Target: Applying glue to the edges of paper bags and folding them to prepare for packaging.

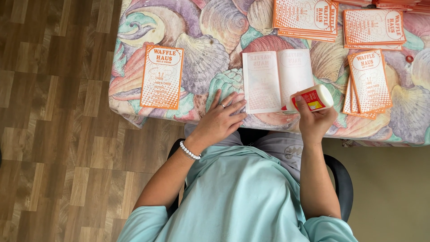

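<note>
Right hand (316,121) is clamping the glue bottle (311,98) — left hand (220,120), fingers spread, is pressing flat beside the open leaflet (277,80) at the table's near edge — keep nozzle low

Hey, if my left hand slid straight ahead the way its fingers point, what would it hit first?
Probably the open white leaflet lying print-side down on the shell-patterned tablecloth: the left hand lies flat, fingers angled up-right, their tips almost at its left edge.

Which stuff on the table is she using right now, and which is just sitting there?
In use:
- glue bottle, held in the right hand
- blank open sheet, left hand beside it

Just lying about:
- single orange card
- stacks of orange cards
- small red ring
</note>
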